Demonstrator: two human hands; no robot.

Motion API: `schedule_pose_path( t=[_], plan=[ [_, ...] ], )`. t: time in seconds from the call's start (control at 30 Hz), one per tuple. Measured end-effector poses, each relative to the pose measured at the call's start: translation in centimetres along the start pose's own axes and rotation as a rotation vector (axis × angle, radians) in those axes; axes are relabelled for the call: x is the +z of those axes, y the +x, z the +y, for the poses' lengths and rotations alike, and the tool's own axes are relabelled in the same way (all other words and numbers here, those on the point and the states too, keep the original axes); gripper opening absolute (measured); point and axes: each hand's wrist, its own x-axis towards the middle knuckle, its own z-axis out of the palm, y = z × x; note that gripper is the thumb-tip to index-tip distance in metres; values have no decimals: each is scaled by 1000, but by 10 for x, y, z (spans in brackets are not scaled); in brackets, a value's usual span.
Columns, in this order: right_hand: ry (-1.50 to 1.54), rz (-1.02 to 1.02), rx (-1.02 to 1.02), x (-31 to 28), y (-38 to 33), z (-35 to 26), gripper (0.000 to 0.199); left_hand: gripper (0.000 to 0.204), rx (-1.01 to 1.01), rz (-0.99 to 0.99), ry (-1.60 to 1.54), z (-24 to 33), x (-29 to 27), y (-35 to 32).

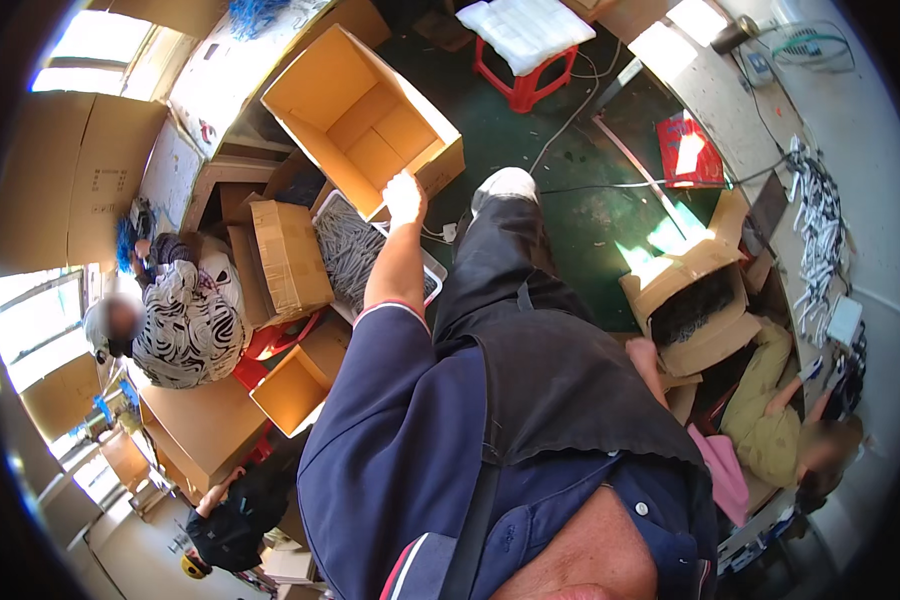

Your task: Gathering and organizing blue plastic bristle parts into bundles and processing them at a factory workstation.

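The dark green floor [590, 205] catches bright patches of sunlight. Daylight glares through a window [35, 305] on the left. A worn white desk [255, 48] stands at upper left, a red stool [523, 93] near the top. On the right, a long desk [720, 90] runs along what looks like a pale wall [865, 130], bent by the lens.

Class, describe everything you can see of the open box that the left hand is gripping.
The box is plain brown, apparently cardboard, large and rectangular. Its open mouth faces the camera, showing bare inner walls and a seam line inside. It sits at a slant ahead of the person, to the left of the pale shoe. The left hand grips its near edge. That corner overlaps the white tray in view; whether they touch, and what supports the box, cannot be told.
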Motion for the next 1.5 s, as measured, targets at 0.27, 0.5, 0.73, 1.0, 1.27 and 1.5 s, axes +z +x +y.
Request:
schedule_pose_path(
  t=[0.27,0.5,0.73,1.0,1.27,1.5],
  plan=[
    [-73,-317,-25,-24,111,-79,14,13,32,-60,-182,-64,-30,71],
    [718,-316,410,-55,280,-193,18,18,-1,-411,-198,-67,-13,142],
    [868,-104,426,-135,444,-328,31,15,29,-267,-267,-101,-26,111],
    [819,-234,209,-128,541,-413,22,19,-83,-613,-207,-108,-31,111],
    [962,-346,156,-198,692,-510,21,21,-298,-628,-256,-97,-26,98],
    [202,-665,108,-204,795,-530,19,25,-396,-594,-306,-82,-50,123]
  ],
)
